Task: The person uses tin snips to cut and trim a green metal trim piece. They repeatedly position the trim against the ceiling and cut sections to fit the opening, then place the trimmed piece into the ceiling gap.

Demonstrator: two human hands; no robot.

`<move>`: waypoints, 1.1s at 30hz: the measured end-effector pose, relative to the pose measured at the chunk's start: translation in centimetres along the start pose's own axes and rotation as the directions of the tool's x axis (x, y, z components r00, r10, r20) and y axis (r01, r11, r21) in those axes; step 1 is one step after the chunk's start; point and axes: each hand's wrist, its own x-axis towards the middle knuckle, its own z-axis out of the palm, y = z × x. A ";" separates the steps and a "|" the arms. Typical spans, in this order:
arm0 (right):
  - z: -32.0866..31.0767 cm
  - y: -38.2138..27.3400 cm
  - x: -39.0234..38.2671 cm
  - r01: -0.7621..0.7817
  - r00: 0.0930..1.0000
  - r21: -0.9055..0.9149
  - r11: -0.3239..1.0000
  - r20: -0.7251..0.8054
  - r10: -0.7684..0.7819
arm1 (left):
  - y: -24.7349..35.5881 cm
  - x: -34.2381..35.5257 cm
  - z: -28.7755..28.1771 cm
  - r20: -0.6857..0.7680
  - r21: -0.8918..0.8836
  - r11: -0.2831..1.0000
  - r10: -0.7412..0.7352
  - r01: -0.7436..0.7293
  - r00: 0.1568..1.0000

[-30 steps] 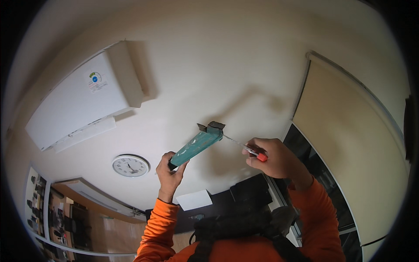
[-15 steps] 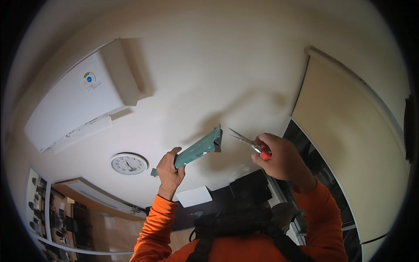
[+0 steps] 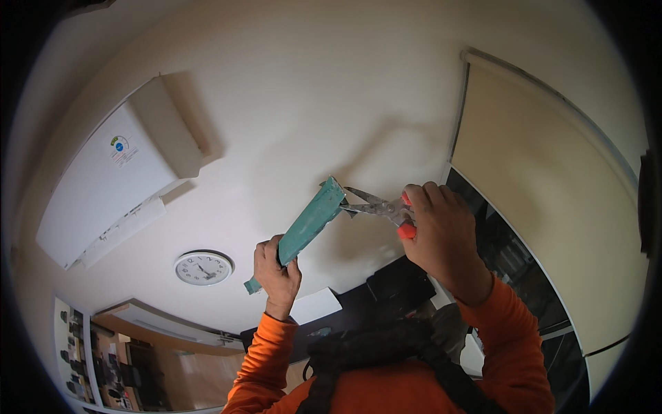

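Observation:
My left hand is closed round the lower part of a long green folded piece, cardboard or sheet by its look. It slants up to the right, and a short end pokes out below my fingers. My right hand grips red-handled scissors. Their blades are spread apart and meet the upper end of the green piece, where a dark bent flap shows. Whether the blades bite into the edge, I cannot tell.
A white wall unit hangs at the left, above a round wall clock. A beige roller blind covers much of the right side. Below my hands are a dark desk and a white sheet.
The scissors have moved left and opened wider, from apart to the green piece's upper end. The green piece now stands steeper. The whole view has shifted slightly.

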 end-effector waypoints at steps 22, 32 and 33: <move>1.9 -1.8 -0.8 -0.097 0.986 0.374 0.922 0.163 0.038 | -3.6 -1.8 2.2 -0.126 -0.181 0.983 0.013 -0.036 0.992; 1.6 -0.6 0.8 -0.709 0.517 0.609 0.357 0.792 -0.324 | -6.0 -1.8 2.4 -0.219 -0.172 0.981 0.057 -0.096 0.974; 1.6 -0.5 1.0 -0.753 0.456 0.585 0.302 0.794 -0.402 | -6.0 -1.7 2.5 -0.215 -0.177 0.979 0.061 -0.100 0.975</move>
